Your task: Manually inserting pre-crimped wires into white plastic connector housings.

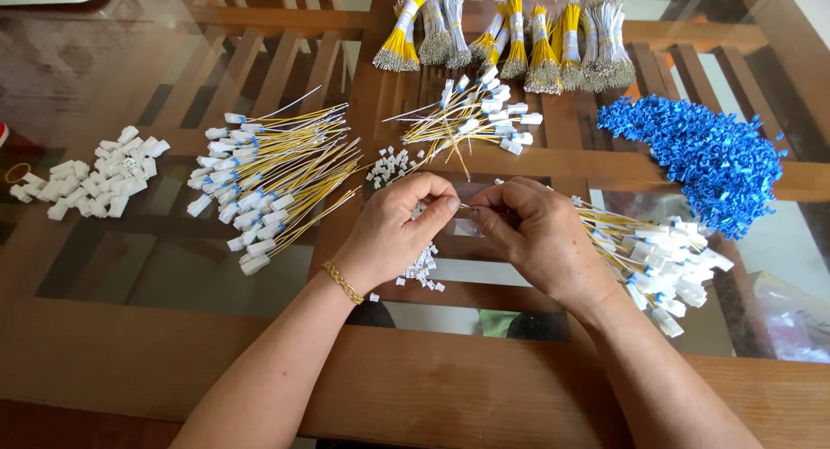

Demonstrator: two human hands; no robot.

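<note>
The left hand point(402, 229) and the right hand point(527, 233) meet over the glass table point(130, 276). Both pinch one thin wire point(465, 207) between fingertips. It looks like the wire end is being pushed into a tiny white plug, but the fingers hide the plug. More small white plugs point(422, 267) lie just under the hands. A pile of done wires point(661, 259) sits beside the right hand. The push likely needs a careful, straight aim.
</note>
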